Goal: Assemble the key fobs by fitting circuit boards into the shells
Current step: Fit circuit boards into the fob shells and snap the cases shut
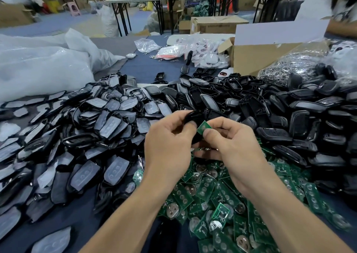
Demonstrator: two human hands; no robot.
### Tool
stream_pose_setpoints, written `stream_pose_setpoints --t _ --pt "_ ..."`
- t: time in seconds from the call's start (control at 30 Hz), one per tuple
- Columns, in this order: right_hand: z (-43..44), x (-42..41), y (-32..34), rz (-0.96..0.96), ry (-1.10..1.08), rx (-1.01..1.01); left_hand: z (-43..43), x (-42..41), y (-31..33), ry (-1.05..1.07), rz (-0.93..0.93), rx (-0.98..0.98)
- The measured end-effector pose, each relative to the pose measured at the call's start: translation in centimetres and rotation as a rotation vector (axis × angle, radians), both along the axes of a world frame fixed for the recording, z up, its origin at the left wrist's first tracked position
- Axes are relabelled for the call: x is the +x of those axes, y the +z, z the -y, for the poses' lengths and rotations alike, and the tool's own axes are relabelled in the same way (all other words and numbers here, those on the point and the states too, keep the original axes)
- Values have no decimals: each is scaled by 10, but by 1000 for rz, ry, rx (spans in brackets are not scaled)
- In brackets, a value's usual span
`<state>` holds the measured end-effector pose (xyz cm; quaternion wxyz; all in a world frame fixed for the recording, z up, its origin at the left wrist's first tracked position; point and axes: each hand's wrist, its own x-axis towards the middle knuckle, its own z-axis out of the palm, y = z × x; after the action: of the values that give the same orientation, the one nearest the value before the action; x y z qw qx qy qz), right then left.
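1. Blue table (146, 67) heaped with loose shells (251, 102) and loose boards (222, 194); warehouse, cardboard box (249, 63) behind.
2. Left hand (168, 142) grips black shell (195, 117), right hand (231, 138) pinches green board (203, 127) just beside it (above the heaps).
3. Shell's inside hidden.

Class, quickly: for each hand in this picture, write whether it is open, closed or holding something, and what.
Left hand: holding a black shell.
Right hand: pinching a green circuit board.
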<state>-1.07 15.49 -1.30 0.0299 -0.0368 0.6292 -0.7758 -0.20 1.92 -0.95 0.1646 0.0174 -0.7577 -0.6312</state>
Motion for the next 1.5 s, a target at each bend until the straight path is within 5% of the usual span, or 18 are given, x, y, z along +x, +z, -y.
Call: stream_pose_setpoints --t 0.23,0.5,0.7,0.93,1.5 --pt "-10 -5 -3 -93 -182 132 17 -5 6 -352 177 211" --pt "-20 -7 1 -369 -215 522 23 -8 8 -291 243 130" --pt "-15 0 5 -258 -276 205 16 -10 1 -100 204 280" --pt "-6 4 3 -295 -329 482 13 -8 2 -196 260 396" --pt "-17 -4 2 -282 -298 392 11 -9 -1 -245 263 331"
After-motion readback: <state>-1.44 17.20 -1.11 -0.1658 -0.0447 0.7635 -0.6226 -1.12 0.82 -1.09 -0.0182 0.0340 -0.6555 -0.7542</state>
